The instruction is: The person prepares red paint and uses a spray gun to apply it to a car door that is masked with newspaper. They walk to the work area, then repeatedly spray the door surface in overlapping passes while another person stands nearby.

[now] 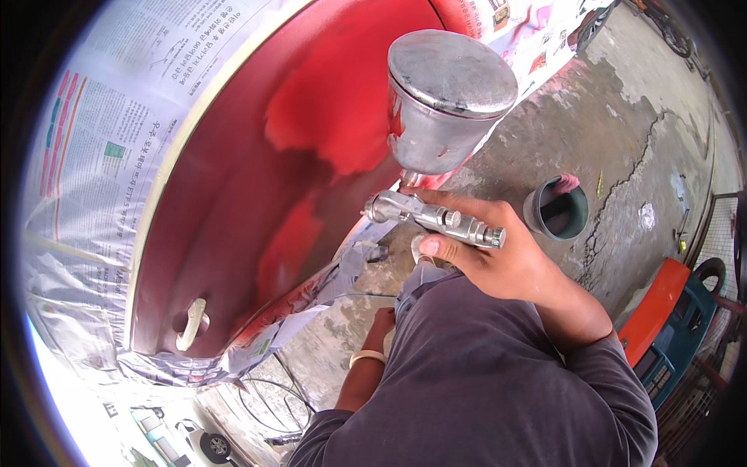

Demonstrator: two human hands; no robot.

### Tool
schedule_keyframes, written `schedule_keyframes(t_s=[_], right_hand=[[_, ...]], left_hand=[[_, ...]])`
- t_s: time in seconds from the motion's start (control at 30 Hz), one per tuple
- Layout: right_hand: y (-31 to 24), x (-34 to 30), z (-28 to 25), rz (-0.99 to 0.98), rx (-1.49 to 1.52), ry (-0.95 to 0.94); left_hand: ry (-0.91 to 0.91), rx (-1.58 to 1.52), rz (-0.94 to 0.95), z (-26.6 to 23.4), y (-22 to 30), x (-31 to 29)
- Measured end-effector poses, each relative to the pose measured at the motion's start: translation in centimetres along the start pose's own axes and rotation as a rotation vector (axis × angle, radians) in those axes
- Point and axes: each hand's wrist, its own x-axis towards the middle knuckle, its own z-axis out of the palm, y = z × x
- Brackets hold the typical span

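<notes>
My right hand (pixel 510 253) grips a metal spray gun (pixel 412 208), its index finger lying along the body under the cup. On top stands a lidded silver paint cup (pixel 447 132) with red smears, tilted slightly. The nozzle points left at a car door panel (pixel 226 194), which has bright red patches over dull maroon. A taped door handle (pixel 191 324) sits low on that panel. Down beside my hip hangs my left hand (pixel 383 320), with a pale band on its wrist; its fingers are mostly hidden.
Newspaper and clear film (pixel 101 171) mask the panel's surroundings. On the cracked concrete floor stands a dark bucket (pixel 531 212) with a pink cloth (pixel 566 184) on its rim. A teal plastic chair (pixel 683 335) and an orange-red panel (pixel 654 311) are at right. A hose (pixel 268 385) lies lower left.
</notes>
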Motion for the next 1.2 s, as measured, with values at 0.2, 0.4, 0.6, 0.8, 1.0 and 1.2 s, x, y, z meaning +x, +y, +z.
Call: schedule_keyframes(t_s=[0.2, 0.4, 0.6, 0.8, 1.0, 1.2], right_hand=[[1.7, 1.0, -2.2, -0.111, 0.030, 0.281], [3.0, 1.1, -4.7, -0.435, -0.395, 0.567], [3.3, -0.3, -3.0, -0.282, -0.154, 0.378], [5.1, -1.5, 0.3, -0.131, 0.167, 0.179], [5.1, -2.2, 1.7, -0.074, 0.047, 0.160], [4.6, -3.3, 4.4, -0.025, 0.181, 0.300]], left_hand=[[0.013, 0.035, -0.056, 1.5, 1.6, -2.1], [0.011, 0.078, -0.141, 4.4, 2.0, -3.6], [-0.069, 0.208, -0.177, 8.5, -1.1, -6.2], [0.056, -0.069, -0.273, 9.4, -0.7, -9.6], [-0.027, 0.048, -0.186, 5.7, -2.8, -9.6], [-0.035, 0.031, -0.164, 2.8, -7.5, -9.4]])
